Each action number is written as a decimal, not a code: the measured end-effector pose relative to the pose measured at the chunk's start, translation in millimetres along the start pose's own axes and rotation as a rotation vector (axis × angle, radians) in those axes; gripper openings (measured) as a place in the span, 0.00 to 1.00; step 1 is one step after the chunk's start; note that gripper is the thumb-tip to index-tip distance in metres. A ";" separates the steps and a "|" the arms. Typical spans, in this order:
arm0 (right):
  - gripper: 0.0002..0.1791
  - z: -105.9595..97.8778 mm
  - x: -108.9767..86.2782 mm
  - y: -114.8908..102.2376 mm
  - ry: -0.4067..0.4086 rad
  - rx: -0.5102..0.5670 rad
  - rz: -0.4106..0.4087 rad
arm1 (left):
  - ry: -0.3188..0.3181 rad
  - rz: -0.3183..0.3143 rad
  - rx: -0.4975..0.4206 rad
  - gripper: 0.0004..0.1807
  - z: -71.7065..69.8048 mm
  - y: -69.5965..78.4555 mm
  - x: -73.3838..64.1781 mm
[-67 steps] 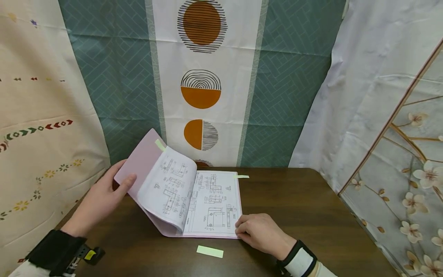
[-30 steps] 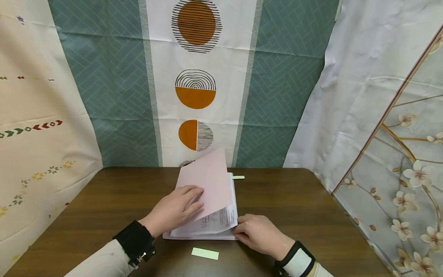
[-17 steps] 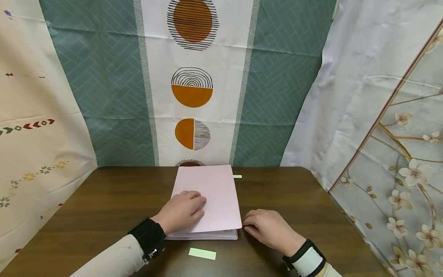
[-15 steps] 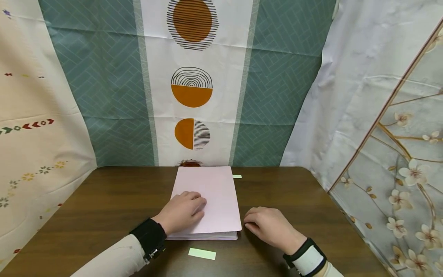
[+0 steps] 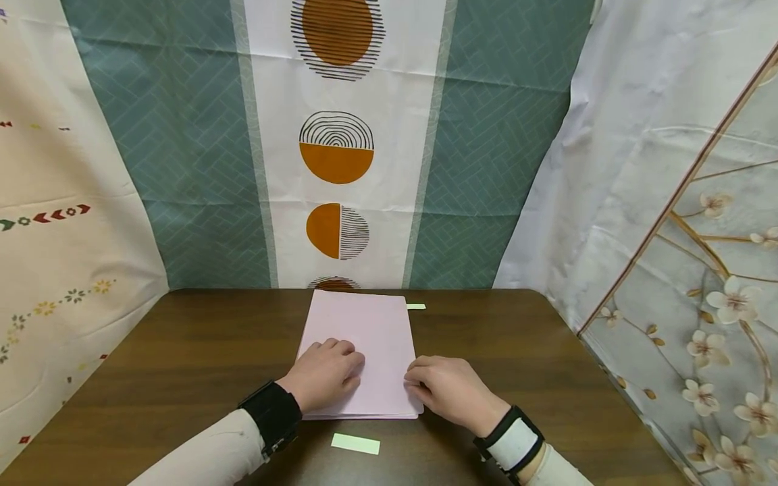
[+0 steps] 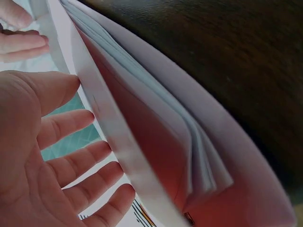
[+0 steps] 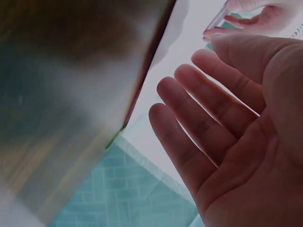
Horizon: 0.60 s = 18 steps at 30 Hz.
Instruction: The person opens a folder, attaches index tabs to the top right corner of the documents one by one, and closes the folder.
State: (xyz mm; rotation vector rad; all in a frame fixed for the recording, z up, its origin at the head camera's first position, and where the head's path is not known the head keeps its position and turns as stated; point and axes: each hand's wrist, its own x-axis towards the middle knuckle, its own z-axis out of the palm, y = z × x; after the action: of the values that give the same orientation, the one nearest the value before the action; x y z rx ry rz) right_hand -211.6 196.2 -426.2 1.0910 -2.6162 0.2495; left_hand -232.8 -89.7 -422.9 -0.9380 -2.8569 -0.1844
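A pale pink folder (image 5: 371,324) lies with its cover down on the brown table. My left hand (image 5: 328,372) rests on the left part of its cover, fingertips against the surface. In the left wrist view the fingers (image 6: 80,168) are slightly bent and spread, and white sheets (image 6: 156,101) show between the folder's covers. At the folder's right edge is my right hand (image 5: 452,388), its fingertips over the cover's margin. The right wrist view shows those fingers (image 7: 203,125) loosely extended, with nothing pinched. A pale green sticky tab (image 5: 416,306) juts from the folder's upper right edge.
A loose pale green strip (image 5: 355,443) lies on the table (image 5: 231,331) just in front of the folder. A green and white patterned cloth (image 5: 504,162) hangs behind the table. Printed cloths flank both sides, including the right flowered cloth (image 5: 699,283).
The left hand has swung the folder's cover over from the left, hiding the drawings. The right hand left the lower right corner, then came back in onto the folder's right edge.
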 end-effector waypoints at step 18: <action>0.05 11.3 2.2 -2.1 -0.066 -0.014 -0.012 | 0.051 0.041 0.109 0.14 3.7 4.5 1.6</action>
State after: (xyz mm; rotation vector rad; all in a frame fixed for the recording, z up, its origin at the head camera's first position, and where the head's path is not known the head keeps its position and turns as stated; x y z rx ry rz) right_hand -213.9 190.3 -436.0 1.1281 -2.6639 0.1954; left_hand -231.8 -84.6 -425.9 -0.9553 -2.7672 -0.0477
